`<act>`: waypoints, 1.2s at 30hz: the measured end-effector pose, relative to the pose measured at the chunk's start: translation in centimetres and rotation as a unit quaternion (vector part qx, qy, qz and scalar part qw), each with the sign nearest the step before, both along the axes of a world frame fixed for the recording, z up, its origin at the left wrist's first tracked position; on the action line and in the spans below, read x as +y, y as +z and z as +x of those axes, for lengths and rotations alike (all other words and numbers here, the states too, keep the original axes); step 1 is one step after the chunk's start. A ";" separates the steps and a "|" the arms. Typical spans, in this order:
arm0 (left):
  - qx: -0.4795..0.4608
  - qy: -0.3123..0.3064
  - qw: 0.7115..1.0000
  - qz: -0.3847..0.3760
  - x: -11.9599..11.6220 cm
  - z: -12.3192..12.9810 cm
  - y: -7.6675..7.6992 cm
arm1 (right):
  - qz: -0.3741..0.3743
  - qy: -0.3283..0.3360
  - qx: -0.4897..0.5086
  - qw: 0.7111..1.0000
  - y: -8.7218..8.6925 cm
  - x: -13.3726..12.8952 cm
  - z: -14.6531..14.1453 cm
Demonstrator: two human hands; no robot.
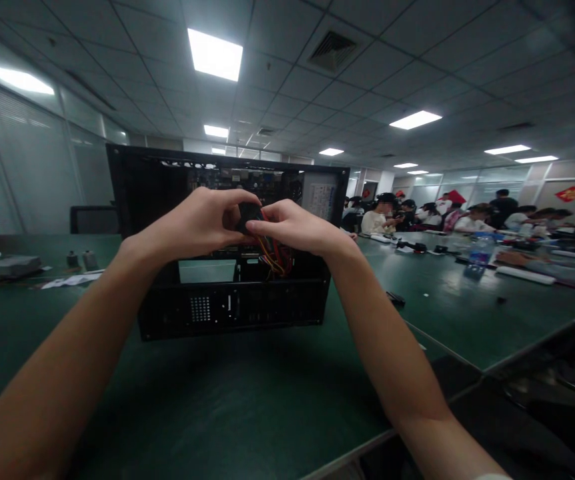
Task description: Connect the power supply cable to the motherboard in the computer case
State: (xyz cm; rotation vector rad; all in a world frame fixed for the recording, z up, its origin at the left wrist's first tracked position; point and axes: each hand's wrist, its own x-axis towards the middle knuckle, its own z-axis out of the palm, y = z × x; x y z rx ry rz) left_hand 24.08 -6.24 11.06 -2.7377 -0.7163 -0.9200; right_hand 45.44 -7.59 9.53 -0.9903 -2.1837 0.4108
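Observation:
A black computer case [235, 293] stands on the green table in front of me, its open side facing me. Between my hands is a bundle of power supply cables [280, 257], with red, yellow and black wires looping down. At its upper end, a small dark piece [250, 215] sits between the fingers of both hands; its kind I cannot make out. My left hand [200, 223] is closed on this piece from the left, thumb below and fingers above. From the right, my right hand [292, 227] pinches the piece and the wires. Inside the case, a power supply [317, 195] shows at upper right.
On the left of the green table [247, 393] lie a grey box [12, 267], small metal parts [89, 260] and white paper [70, 280]. A water bottle [481, 250] and dark parts [411, 247] stand to the right. Several people sit farther back.

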 end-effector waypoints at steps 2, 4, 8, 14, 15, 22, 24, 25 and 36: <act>-0.011 0.012 1.000 0.001 0.0 0.1 -0.1 | 0.007 0.003 0.014 1.000 -0.1 0.1 -0.3; -0.019 0.018 1.000 0.001 0.0 0.1 -0.2 | 0.011 0.011 0.024 1.000 -0.2 0.2 -0.5; -0.028 0.019 0.999 0.006 -0.1 0.3 -0.4 | 0.005 0.018 0.027 0.999 -0.2 0.3 -0.5; -0.051 0.017 0.998 0.016 0.1 0.5 -0.5 | -0.003 0.039 0.048 0.998 -0.3 0.6 -0.6; -0.053 0.017 0.998 0.015 0.2 0.6 -0.5 | 0.005 0.034 0.043 0.998 -0.4 0.7 -0.6; -0.043 0.026 0.999 0.021 0.3 0.5 -0.6 | 0.021 0.013 0.015 1.000 -0.3 0.3 -0.7; -0.043 0.028 0.998 0.026 0.4 0.5 -0.6 | 0.019 0.016 0.008 1.000 -0.2 0.1 -0.6; -0.042 0.026 0.998 0.028 0.4 0.5 -0.7 | 0.017 0.019 0.004 1.000 -0.2 0.0 -0.5; -0.091 0.040 0.986 0.136 0.3 1.5 -0.7 | -0.027 0.066 0.147 0.987 0.1 0.9 0.5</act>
